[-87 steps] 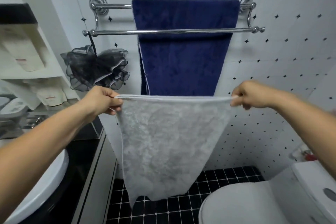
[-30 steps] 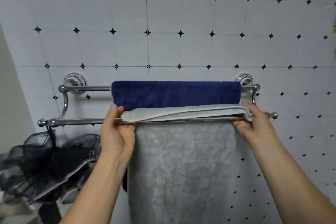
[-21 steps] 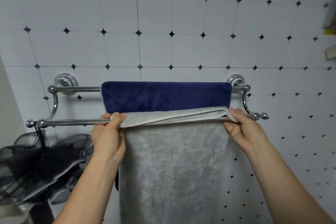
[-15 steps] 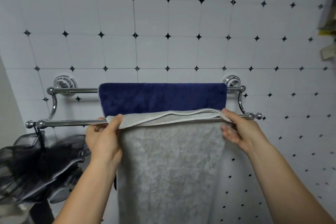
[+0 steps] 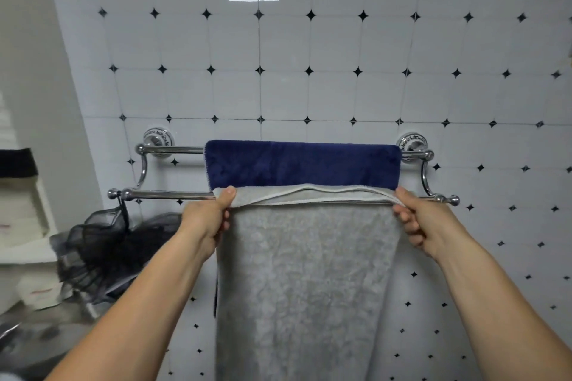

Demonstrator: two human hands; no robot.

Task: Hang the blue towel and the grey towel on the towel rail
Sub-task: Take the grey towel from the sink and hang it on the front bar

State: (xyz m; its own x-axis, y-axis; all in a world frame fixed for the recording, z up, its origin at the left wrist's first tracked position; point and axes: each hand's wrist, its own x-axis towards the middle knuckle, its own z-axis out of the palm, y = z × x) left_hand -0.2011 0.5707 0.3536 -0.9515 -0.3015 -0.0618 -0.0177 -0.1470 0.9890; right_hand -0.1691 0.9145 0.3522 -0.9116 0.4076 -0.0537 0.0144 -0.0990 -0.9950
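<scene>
Blue towel is hanging over the towel rail's rear bar (done). You're draping the grey towel over the front bar, with your left hand and right hand each pinching a top corner. Only letting go is looking left.

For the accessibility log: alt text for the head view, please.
The left hand and right hand pinch the top corners of a grey towel draped over the front bar of a towel rail; a blue towel hangs over its back bar. A black mesh bath sponge hangs at the rail's left end.
</scene>
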